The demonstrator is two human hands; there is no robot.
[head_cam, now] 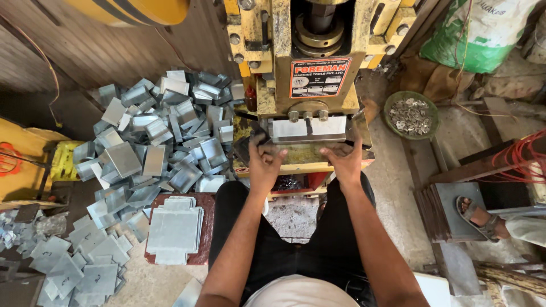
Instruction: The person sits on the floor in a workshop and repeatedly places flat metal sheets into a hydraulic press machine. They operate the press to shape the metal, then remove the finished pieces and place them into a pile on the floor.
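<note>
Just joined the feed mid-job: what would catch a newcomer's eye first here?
The yellow press machine at top centre, with the left hand and right hand at its bed. Left of it sprawls a big heap of bent metal pieces; nearer, a neat stack of flat blanks sits on a red stand.

I'm looking at a press point(310, 85) of heavy metal, its yellow paint chipped and grimy, with a bright bare steel bar point(310, 128) across the front. Heaped beside it, bent boxes point(165, 125) of thin sheet metal, grey with a dull satin sheen. The flat blanks point(173, 227) look the same, smooth and matt, stacked on a worn reddish board point(207, 227). My trousers point(284, 244) are black matt cloth. The floor point(398, 193) reads as rough, dusty concrete.
</note>
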